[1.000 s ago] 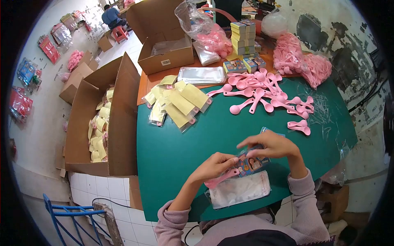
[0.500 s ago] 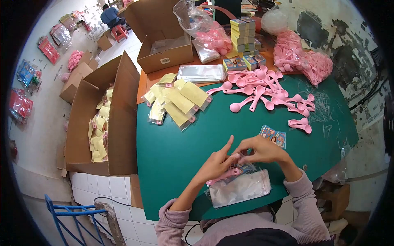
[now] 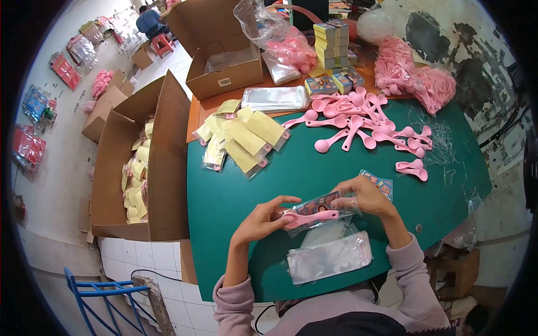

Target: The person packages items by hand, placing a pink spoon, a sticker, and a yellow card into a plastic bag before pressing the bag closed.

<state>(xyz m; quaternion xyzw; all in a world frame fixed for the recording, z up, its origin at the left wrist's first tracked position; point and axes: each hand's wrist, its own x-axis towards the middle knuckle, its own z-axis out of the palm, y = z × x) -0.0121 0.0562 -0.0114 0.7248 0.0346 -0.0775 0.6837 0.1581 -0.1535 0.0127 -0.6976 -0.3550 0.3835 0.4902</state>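
A clear plastic bag [image 3: 348, 205] with a printed card [image 3: 321, 205] and a pink measuring spoon [image 3: 314, 218] in it is stretched between my two hands above the table. My left hand [image 3: 262, 220] pinches the left end, thumb over the spoon's bowl and index finger extended along the top. At the other end, my right hand [image 3: 363, 197] grips the bag near the tip of the spoon's handle. Right below lies a stack of clear bags [image 3: 330, 259]. Partly behind my right hand, another printed card [image 3: 383, 183] rests on the green table [image 3: 241, 196].
Pink spoons [image 3: 353, 126] are heaped at the back of the table. Filled packets with yellow backs [image 3: 246, 137] lie at the left, beside a tall carton [image 3: 168, 168] of more packets. Card stacks [image 3: 332, 47] and bagged spoons [image 3: 412, 78] stand behind. A person [image 3: 150, 22] sits far off.
My hands have moved apart and lifted the bag off the stack. The spoon and card now lie lengthwise between them, and my left hand has shifted left to the bag's end.
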